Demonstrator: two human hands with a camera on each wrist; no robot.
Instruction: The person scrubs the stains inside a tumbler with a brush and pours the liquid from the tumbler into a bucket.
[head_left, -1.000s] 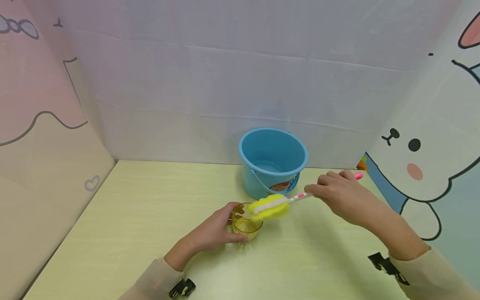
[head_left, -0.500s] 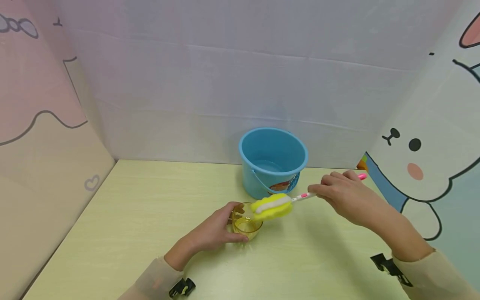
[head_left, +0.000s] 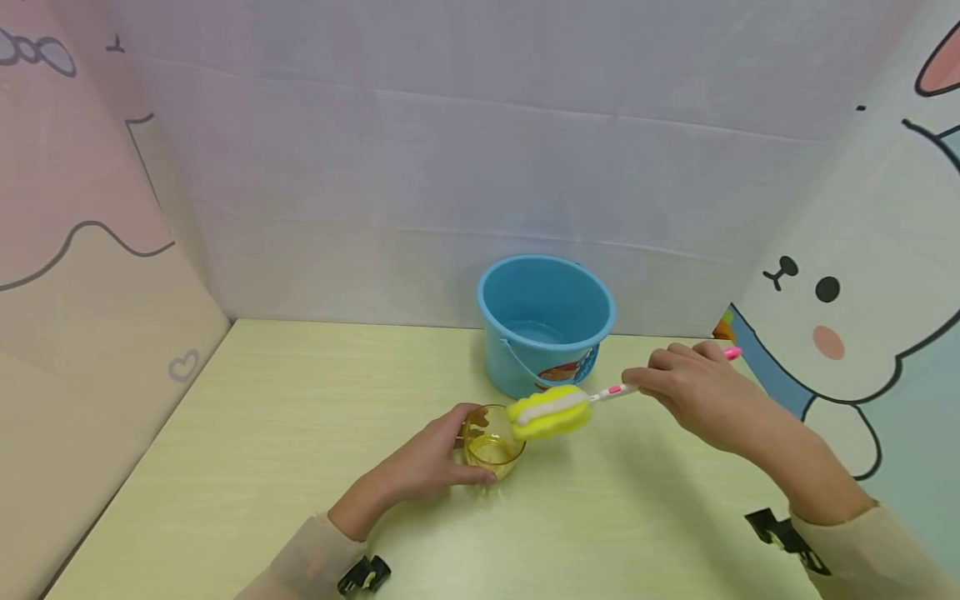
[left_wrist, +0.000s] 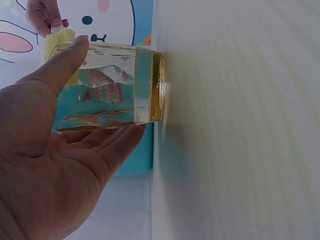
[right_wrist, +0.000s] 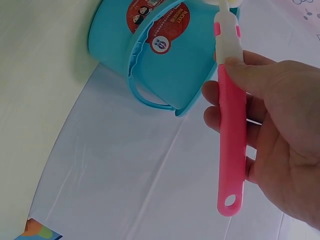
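Note:
An amber see-through glass cup [head_left: 495, 463] stands near the middle of the table, and my left hand [head_left: 423, 460] grips it from the left. In the left wrist view, thumb and fingers lie on opposite sides of the glass [left_wrist: 107, 107]. My right hand [head_left: 703, 398] holds a sponge bottle brush [head_left: 553, 414] by its handle. Its yellow and white sponge head overlaps the cup's right rim in the head view. The right wrist view shows the thumb and fingers around the pink-and-white brush handle [right_wrist: 232, 135].
Just behind the cup stands a blue bucket [head_left: 504, 362], its handle hanging down at the front. The pale wooden table [head_left: 315, 383] is bordered by a plain white cloth [head_left: 375, 183] at the back and cartoon-printed panels on both sides.
My right hand has drawn the brush slightly to the right, so less of its sponge overlaps the cup. Left hand and cup have stayed in place.

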